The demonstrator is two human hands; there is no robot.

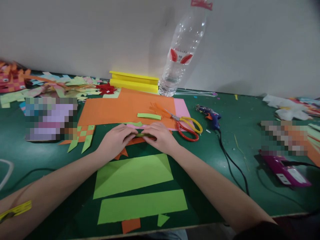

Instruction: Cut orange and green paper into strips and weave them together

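Note:
My left hand (121, 138) and my right hand (160, 137) meet over the middle of the green table. Between their closed fingertips they pinch a narrow green paper strip (140, 135), one hand at each end. Fingers cover much of it. Just beyond lies a short light-green strip (149, 116) on a large orange sheet (105, 110). Scissors (183, 125) with one red and one yellow handle loop rest right of my right hand. Nearer me lie two green paper pieces, a wide sheet (135, 175) and a long band (142, 205).
A tall plastic bottle (183, 40) stands tilted near the wall beside a folded yellow paper (133, 81). To the right lie a blue glue gun (212, 116) with its cord and a purple power strip (287, 170). Paper scraps (50, 86) heap at back left, near a woven paper piece (85, 135).

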